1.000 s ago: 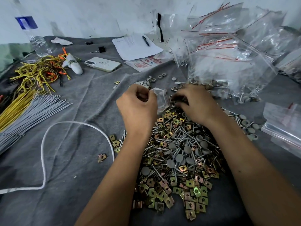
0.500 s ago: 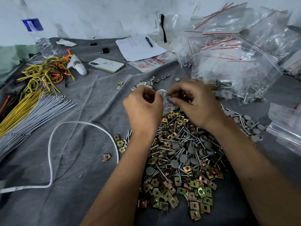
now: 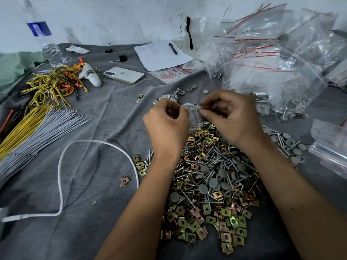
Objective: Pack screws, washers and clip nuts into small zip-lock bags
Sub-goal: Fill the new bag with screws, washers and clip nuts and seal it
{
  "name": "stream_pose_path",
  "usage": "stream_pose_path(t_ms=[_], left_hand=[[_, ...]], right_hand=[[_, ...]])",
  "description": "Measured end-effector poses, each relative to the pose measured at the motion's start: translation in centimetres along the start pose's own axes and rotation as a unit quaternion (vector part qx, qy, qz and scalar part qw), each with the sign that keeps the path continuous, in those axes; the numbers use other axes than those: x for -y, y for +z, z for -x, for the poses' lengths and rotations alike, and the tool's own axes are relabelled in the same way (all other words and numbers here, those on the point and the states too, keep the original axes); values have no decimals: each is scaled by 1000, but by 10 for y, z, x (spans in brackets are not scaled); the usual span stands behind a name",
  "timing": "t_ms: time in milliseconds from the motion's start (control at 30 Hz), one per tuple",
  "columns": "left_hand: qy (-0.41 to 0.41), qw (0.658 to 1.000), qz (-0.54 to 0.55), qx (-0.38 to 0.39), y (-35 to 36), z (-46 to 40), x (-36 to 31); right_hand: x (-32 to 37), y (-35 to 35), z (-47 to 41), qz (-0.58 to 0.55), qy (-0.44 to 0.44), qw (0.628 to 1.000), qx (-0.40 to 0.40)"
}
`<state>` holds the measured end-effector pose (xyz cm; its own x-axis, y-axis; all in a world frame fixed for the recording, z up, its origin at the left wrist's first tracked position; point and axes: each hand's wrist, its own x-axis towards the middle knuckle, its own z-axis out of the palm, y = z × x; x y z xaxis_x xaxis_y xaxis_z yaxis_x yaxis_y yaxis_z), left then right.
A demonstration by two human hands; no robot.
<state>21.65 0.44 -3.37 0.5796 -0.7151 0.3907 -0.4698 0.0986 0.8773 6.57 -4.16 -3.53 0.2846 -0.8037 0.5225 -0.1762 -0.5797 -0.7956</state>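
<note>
A small clear zip-lock bag (image 3: pixel 193 117) hangs between my hands above the far end of the hardware pile. My left hand (image 3: pixel 167 124) pinches its left edge with curled fingers. My right hand (image 3: pixel 231 115) has its fingertips at the bag's mouth and seems to pinch a small grey piece there. Below lies a heap of brass-coloured clip nuts (image 3: pixel 221 222), silver screws (image 3: pixel 202 166) and grey round washers (image 3: pixel 212 182). More grey washers (image 3: pixel 174 94) are scattered beyond my hands.
A large mound of filled and empty zip-lock bags (image 3: pixel 272 62) fills the back right, more bags (image 3: pixel 330 147) at the right edge. On the grey cloth: a phone (image 3: pixel 124 75), paper with pen (image 3: pixel 161 55), a water bottle (image 3: pixel 45 42), yellow and grey wire bundles (image 3: pixel 37 124), a white cord (image 3: pixel 62 177).
My right hand lifted from the pile up to the bag's mouth beside my left hand. The left hand kept hold of the bag throughout.
</note>
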Motion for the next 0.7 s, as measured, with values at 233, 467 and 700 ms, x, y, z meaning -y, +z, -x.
stream_pose_path(t_ms=[233, 467, 700], left_hand=[[0, 1000, 3, 7, 1, 1, 1], [-7, 1000, 10, 10, 2, 3, 0], [-14, 1000, 11, 11, 1, 2, 0]], right_hand=[[0, -9, -1, 27, 5, 1000, -14], [-8, -53, -3, 207, 65, 967, 130], [-8, -62, -3, 246, 143, 925, 250]])
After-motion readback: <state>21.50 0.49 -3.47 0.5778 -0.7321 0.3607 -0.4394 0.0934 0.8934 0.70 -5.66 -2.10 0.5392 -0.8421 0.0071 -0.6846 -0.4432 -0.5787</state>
